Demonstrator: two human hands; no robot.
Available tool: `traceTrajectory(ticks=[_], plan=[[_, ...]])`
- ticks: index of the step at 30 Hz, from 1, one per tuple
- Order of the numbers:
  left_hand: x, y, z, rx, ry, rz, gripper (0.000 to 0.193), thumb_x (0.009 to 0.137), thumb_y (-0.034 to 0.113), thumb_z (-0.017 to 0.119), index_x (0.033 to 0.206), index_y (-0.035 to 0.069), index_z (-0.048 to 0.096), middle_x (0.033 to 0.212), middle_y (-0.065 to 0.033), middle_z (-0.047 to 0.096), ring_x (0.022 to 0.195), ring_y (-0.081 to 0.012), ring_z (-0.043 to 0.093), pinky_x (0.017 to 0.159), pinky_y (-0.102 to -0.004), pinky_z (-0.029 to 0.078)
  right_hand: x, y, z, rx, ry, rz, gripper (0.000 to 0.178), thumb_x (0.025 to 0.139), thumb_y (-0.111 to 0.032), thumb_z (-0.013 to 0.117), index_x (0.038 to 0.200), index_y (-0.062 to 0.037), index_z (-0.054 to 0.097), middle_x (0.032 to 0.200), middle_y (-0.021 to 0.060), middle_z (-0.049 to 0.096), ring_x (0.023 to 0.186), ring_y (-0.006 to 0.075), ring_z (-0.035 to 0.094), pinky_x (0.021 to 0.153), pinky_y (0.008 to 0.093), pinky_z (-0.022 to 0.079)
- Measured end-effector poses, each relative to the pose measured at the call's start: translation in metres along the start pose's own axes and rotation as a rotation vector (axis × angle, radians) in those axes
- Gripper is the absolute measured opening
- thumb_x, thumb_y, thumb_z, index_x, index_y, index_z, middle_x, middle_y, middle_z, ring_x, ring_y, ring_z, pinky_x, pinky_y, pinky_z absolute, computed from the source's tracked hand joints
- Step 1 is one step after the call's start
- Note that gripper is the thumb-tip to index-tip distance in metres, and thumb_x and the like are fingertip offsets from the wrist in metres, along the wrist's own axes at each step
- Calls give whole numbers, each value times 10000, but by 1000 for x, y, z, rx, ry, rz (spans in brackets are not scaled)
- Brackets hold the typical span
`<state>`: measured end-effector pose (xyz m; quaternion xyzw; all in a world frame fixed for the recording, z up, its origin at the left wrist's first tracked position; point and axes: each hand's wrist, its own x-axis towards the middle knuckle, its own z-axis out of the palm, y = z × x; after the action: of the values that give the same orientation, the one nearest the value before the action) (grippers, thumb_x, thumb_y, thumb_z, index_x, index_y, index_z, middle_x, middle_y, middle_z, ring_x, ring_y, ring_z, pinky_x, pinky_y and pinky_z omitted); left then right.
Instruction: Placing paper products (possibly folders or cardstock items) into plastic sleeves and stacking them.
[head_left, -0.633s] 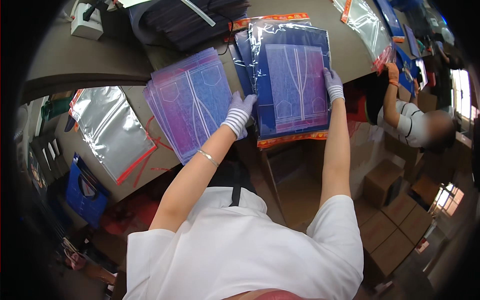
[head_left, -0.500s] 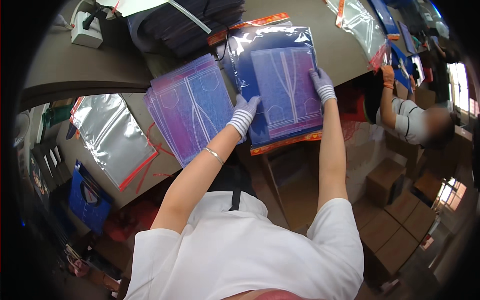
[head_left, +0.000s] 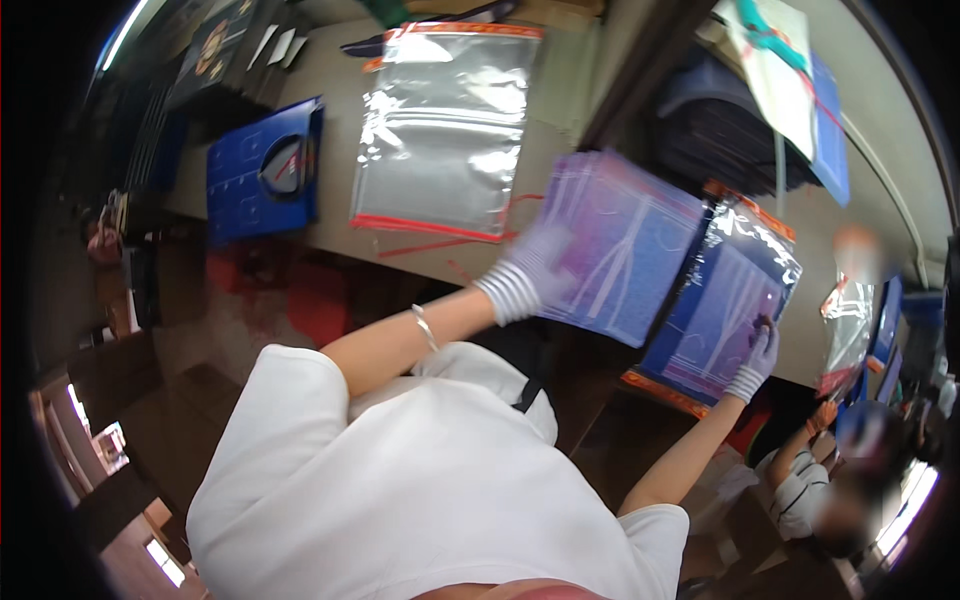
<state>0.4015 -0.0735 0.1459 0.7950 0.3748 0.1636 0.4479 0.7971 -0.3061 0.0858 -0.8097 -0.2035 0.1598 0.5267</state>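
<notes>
On the right hand (head_left: 757, 358), pale-gloved with a striped cuff, the fingers are held close together at the right edge of a glossy dark-blue film packet with orange-red end strips (head_left: 715, 312); whether it is pinched cannot be told. The left hand (head_left: 535, 270), gloved alike, is blurred at the left edge of a fanned stack of blue-purple denim-print sheets (head_left: 640, 245); its fingers cannot be read. Slick film is probably best steadied flat, and sheets parted by one lightly lifted edge. Farther left, red-edged clear plastic bags (head_left: 448, 130) are piled.
</notes>
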Motion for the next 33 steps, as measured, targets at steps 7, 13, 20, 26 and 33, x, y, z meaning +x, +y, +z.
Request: traceTrajectory(ticks=[7, 13, 20, 26, 33], plan=[[-110, -217, -266, 1255, 333, -805, 797, 649, 470, 685, 1276, 74, 391, 1388, -154, 283, 1268, -310, 274, 1010, -535, 220, -206, -108, 243, -24, -559, -123, 157, 865, -73, 511, 970, -4, 605, 896, 85, 633, 852, 140, 580, 798, 259, 439], [-146, -262, -315, 1246, 393, -633, 662, 575, 503, 724, 1039, 81, 512, 1069, -119, 482, 1016, -283, 465, 899, -468, 323, -329, -154, 366, 19, -795, -212, 164, 856, -95, 522, 964, 10, 587, 873, 133, 634, 818, 201, 619, 750, 258, 461], [-153, -304, -361, 1028, 105, -39, 258, 649, 261, 711, 838, 105, 629, 950, -75, 559, 942, -275, 502, 831, -412, 395, -411, -172, 392, -160, -867, -180, 170, 861, -95, 525, 986, -4, 595, 862, 117, 647, 791, 178, 627, 734, 261, 477], [-139, -144, -394, 232, 391, 404, 176, 660, 69, 718, 825, 34, 668, 772, -79, 606, 730, -202, 568, 679, -287, 462, -448, -156, 397, -340, -938, -222, 596, 726, -221, 668, 1246, -51, 432, 1151, 162, 551, 1051, 312, 526, 912, 358, 421], [-144, 22, -356, -231, 752, 692, 188, 739, 109, 691, 891, 16, 632, 803, -82, 637, 698, -166, 625, 636, -275, 506, -463, -173, 432, -114, -834, -320, 866, 647, -283, 744, 1332, -9, 290, 1316, 213, 377, 1222, 331, 364, 1029, 343, 298]])
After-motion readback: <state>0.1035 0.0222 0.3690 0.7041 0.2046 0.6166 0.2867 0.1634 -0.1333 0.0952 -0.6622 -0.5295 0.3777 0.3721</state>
